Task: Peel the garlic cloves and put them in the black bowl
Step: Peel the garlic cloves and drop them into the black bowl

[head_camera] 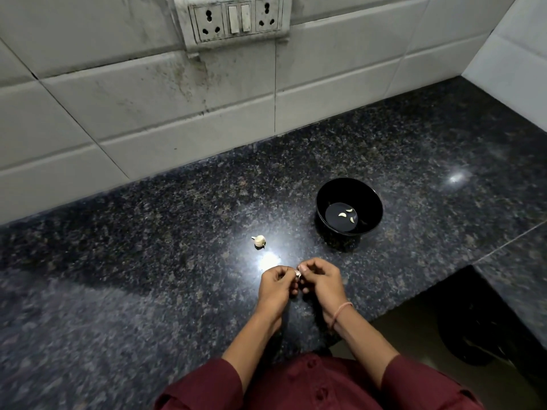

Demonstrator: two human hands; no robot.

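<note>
A small garlic clove (297, 273) with pale skin sits between my two hands, just above the dark counter. My left hand (275, 287) and my right hand (321, 281) both pinch it with curled fingers, knuckles almost touching. A partial garlic bulb (259, 241) lies on the counter a little beyond my left hand. The black bowl (349, 187) stands farther back and to the right, holding three peeled cloves (346, 215) on its bottom.
The speckled dark granite counter (148, 261) runs to a tiled wall (118, 99) with a socket panel (236, 19). On the right the counter's edge (414, 291) drops to a floor where a dark round object (473, 335) lies.
</note>
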